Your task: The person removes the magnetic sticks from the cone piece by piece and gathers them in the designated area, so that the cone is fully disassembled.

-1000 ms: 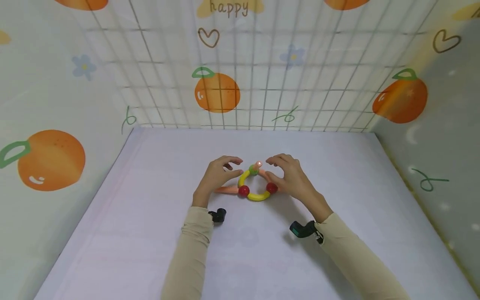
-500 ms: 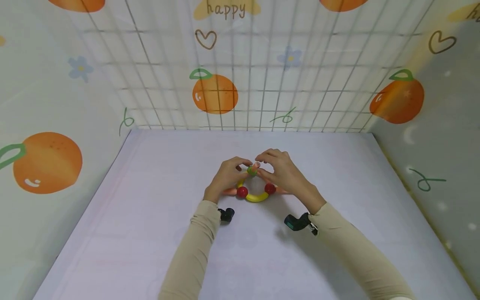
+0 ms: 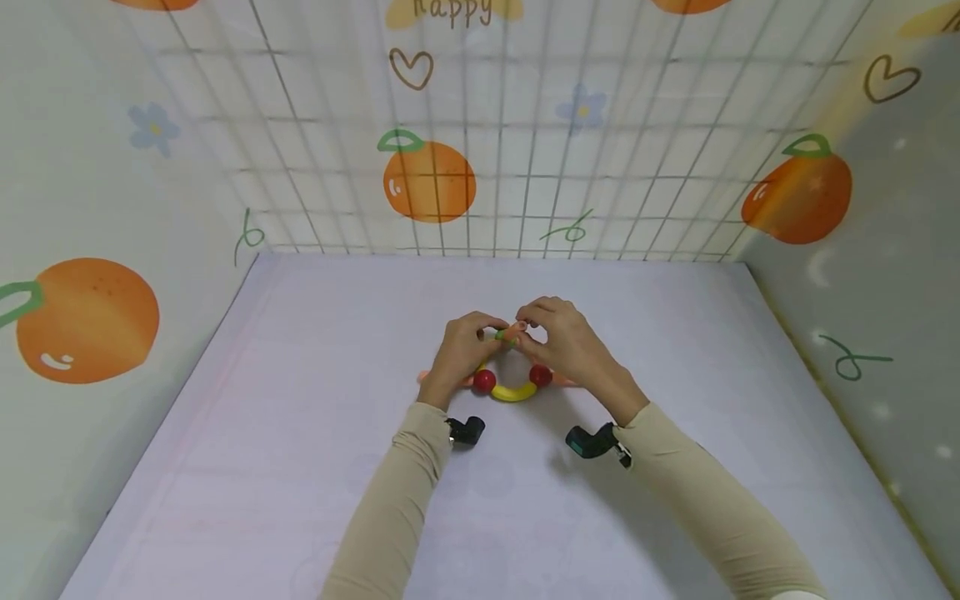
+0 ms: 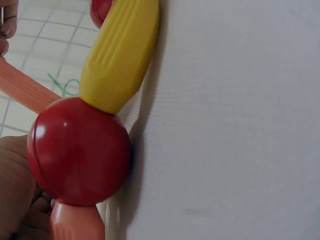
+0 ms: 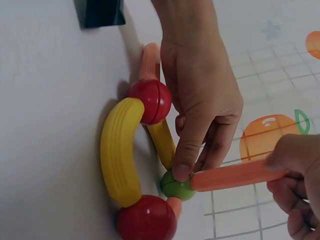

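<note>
Orange stick (image 5: 232,175), pointing up, leaning right

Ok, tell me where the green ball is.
In the right wrist view, the green ball is below centre, gripped by the left hand, left of the orange stick that the right hand holds.

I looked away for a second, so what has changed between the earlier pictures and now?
The left hand moved right and now pinches the green ball. The right hand moved inward to the left and now pinches the raised orange stick, which leans further to the right. The red balls and the front yellow curved piece stayed about where they were.
</note>
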Available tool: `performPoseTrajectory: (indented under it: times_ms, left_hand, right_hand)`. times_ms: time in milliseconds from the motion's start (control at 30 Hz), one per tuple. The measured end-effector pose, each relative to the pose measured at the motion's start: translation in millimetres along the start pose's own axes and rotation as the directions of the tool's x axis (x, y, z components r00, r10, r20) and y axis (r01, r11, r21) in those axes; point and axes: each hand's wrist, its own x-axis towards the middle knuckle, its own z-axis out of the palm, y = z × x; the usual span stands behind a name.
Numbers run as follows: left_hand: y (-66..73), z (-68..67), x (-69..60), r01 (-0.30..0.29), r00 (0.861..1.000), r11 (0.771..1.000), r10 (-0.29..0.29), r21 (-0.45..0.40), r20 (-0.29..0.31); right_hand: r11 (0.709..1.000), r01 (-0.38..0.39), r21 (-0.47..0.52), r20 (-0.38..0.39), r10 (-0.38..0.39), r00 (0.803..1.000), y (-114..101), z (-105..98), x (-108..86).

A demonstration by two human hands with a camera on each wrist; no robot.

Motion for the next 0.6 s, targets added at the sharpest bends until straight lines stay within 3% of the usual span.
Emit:
performPoseTrajectory:
  times_ms: [167,300,367,467,600]
  left_hand:
    - [4.5,2.2,-0.2,-0.006,1.0,1.0,0.005,-0.025,-0.015]
    - [7.7,3.1,-0.3,-0.021,0.999,0.999,0.02,-0.031,-0.041]
    - [7.4,2.7,-1.9,-0.022,0.998,0.999,0.02,-0.037,-0.053]
    - [6.2,2.1,-6.9,-0.012,0.999,0.999,0.01,-0.029,-0.046]
    - [6.5,1.2,-13.8,0.005,1.0,1.0,-0.005,-0.01,-0.024]
  right_hand:
    - [0.999,-0.036,0.035,-0.112,0.04,0.993,0.7,-4.4,-3.1]
    - [0.996,-0.003,0.089,-0.299,0.03,0.954,-1.2,-26.6,4.5]
    - [0.994,-0.008,0.107,-0.356,0.046,0.933,-0.8,-39.5,8.7]
    - [0.991,-0.052,0.12,-0.368,0.093,0.925,4.3,-53.0,6.4]
    - [0.982,-0.132,0.132,-0.356,0.171,0.918,20.9,-59.8,-13.0]
